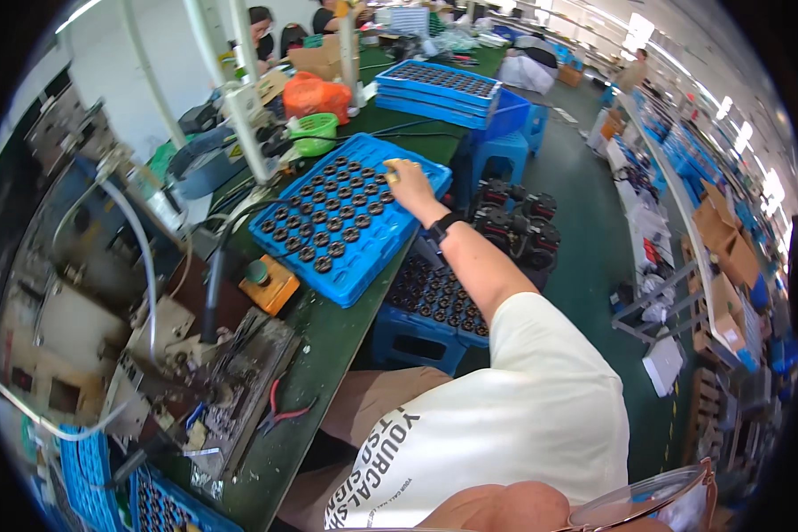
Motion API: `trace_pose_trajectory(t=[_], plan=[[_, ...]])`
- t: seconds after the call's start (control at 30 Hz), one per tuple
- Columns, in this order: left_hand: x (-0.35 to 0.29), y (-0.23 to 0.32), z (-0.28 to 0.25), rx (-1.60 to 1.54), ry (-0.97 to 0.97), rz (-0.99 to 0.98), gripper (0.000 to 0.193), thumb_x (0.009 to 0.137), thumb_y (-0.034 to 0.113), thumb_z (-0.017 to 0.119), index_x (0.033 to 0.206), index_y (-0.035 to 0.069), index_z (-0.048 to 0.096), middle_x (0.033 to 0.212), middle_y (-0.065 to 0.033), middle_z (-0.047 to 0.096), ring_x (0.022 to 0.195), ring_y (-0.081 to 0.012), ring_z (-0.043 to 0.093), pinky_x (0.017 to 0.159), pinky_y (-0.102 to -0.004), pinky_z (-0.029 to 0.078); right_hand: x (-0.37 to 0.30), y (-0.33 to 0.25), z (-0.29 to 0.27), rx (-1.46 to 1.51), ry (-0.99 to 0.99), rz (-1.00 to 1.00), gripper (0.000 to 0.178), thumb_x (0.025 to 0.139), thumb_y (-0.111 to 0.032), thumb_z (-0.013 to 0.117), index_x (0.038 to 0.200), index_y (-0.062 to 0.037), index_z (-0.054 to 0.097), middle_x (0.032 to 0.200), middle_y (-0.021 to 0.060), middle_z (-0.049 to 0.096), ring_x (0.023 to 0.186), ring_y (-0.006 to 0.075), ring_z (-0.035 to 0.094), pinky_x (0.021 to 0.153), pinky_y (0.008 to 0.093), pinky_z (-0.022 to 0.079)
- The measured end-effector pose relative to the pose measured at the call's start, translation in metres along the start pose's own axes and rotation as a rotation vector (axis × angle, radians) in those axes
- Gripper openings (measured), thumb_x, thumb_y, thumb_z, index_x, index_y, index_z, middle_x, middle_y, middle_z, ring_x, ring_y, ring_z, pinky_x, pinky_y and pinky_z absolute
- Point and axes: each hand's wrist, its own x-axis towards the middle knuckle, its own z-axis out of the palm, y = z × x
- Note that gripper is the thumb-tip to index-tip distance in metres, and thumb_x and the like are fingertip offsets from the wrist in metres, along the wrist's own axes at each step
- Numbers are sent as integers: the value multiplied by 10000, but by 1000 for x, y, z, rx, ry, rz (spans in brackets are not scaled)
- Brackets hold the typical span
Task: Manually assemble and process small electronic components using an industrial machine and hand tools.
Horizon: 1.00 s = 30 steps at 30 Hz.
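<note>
My right hand (408,187) reaches over the far right part of a blue plastic tray (350,285) on the green workbench. Its fingers are bent and drawn together, with yellowish wraps on the fingertips, and what they hold is hidden. Right by them sits a dark ring-shaped part (380,178) with a brownish centre. Rows of similar ring-shaped parts (332,204) fill much of the tray. A dark band circles my right wrist. My left hand is out of sight.
A bench machine (177,355) with hoses stands at the left. Red-handled pliers (284,410) and an orange block (269,285) lie nearby. Stacked blue trays (436,92), a green basket (316,135) and an orange bag (316,96) are farther back. A filled tray (430,293) sits below the bench edge.
</note>
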Motion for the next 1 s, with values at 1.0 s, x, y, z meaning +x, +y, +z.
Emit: trace_pose_trajectory(t=[1.0], plan=[[-1,57,28,187,166,-576,395,808,7,735,1178,-23,600,1042,-56,576,713,-63,565,605,-175,433,-166,-321,-25,996,-616,-451,384,802,-132,735,1149,-21,610,1091,119,633,1027,251,600,890,338,456]])
